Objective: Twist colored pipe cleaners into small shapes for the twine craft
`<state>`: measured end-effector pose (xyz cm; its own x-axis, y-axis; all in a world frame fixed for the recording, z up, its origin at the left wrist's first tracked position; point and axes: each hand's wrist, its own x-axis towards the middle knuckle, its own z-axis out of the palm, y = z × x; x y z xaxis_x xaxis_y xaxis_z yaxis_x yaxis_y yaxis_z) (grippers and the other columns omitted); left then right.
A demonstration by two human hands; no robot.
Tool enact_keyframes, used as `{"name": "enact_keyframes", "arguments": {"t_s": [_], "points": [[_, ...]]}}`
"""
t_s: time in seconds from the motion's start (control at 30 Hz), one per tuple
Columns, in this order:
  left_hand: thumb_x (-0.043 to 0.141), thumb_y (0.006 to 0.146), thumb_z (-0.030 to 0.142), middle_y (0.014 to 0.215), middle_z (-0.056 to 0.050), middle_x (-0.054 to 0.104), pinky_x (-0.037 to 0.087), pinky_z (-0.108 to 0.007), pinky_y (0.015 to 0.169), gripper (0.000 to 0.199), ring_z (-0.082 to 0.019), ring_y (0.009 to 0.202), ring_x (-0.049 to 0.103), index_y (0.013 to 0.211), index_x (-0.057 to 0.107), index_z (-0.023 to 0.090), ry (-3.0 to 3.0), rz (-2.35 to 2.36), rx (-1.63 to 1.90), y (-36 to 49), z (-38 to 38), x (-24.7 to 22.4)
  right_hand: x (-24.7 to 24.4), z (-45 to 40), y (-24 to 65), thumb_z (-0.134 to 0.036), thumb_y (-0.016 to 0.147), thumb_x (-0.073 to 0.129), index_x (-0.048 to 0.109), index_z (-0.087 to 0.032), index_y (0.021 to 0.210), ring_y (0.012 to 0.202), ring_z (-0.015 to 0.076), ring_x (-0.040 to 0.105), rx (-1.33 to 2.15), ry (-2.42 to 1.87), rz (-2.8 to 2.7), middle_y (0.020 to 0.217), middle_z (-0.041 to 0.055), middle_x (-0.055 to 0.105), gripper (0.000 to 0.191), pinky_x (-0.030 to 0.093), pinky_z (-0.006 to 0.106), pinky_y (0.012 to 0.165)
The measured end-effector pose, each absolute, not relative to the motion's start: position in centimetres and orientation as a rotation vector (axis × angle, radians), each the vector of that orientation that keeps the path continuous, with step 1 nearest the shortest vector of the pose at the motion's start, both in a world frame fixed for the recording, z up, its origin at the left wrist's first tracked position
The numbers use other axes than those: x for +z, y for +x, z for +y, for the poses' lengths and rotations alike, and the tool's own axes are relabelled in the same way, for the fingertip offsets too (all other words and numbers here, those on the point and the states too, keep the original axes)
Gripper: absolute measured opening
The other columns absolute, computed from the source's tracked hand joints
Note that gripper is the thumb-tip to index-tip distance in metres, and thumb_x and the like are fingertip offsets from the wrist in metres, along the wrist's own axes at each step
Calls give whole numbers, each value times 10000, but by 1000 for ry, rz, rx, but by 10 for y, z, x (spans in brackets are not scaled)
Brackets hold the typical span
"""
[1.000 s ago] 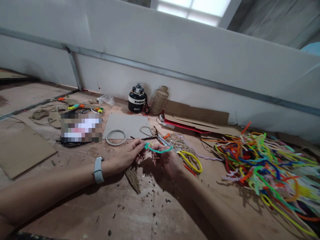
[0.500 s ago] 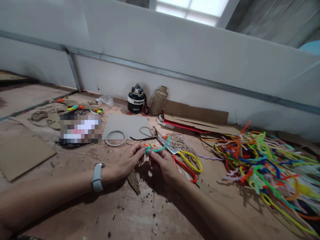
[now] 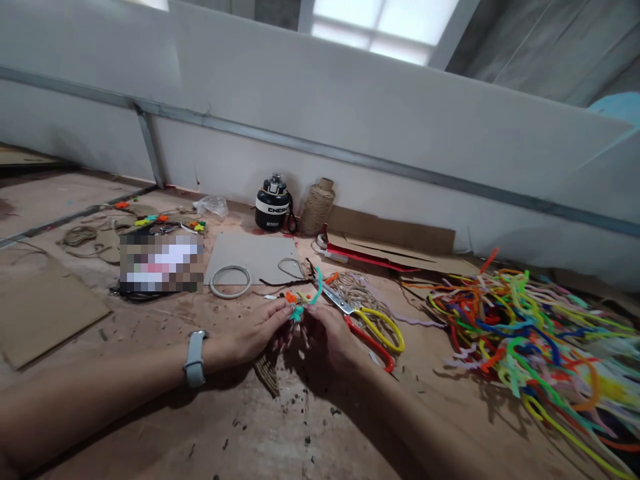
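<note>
Between both hands, teal pipe cleaner bent, fuzzy, upturned

Craft clutter across the brown table

Scissors with yellow and red handles lie near a heap of coloured pipe cleaners; a black jar stands just beside a twine spool at the wall, a white ring touching grey card.

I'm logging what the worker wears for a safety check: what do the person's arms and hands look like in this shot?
Both forearms are bare, with no sleeves in view. The left hand and right hand have no gloves. On the left wrist sits a watch with a pale grey band. No rings or other markings can be made out.
</note>
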<state>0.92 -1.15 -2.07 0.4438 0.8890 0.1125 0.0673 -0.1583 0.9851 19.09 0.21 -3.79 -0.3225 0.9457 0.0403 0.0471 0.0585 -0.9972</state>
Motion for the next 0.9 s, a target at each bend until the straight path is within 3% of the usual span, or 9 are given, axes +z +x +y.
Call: {"name": "enact_keyframes", "arguments": {"t_s": [0.23, 0.33, 0.43, 0.9], "points": [[344, 961, 395, 941, -67, 634, 458, -332, 883, 295, -210, 900, 561, 892, 560, 205, 1823, 992, 946, 9, -7, -27, -19, -10, 194, -282, 908, 449, 596, -209, 788, 668, 172, 527, 685, -1014, -2019, 723, 30, 596, 203, 414, 292, 665], [313, 964, 378, 934, -77, 618, 456, -340, 862, 302, -212, 879, 557, 899, 544, 195, 1918, 998, 914, 9, -7, -29, -15, -9, 195, -263, 924, 412, 600, -193, 935, 729, 194, 585, 406, -991, -2188, 828, 73, 656, 201, 438, 307, 687], [294, 964, 359, 888, -80, 603, 460, -345, 817, 299, -213, 840, 548, 874, 524, 190, 1999, 1024, 894, 9, -9, -29, -17, -4, 197, -252, 938, 381, 593, -183, 956, 770, 208, 603, 205, -952, -2349, 868, 104, 673, 223, 456, 320, 712], [334, 955, 285, 746, -22, 544, 403, -293, 652, 229, -169, 659, 463, 789, 474, 214, 2090, 1088, 953, 9, -16, -21, -29, 10, 203, -171, 951, 323, 523, -205, 899, 677, 184, 512, 108, -777, -2473, 768, 58, 590, 209, 414, 295, 619]]}}
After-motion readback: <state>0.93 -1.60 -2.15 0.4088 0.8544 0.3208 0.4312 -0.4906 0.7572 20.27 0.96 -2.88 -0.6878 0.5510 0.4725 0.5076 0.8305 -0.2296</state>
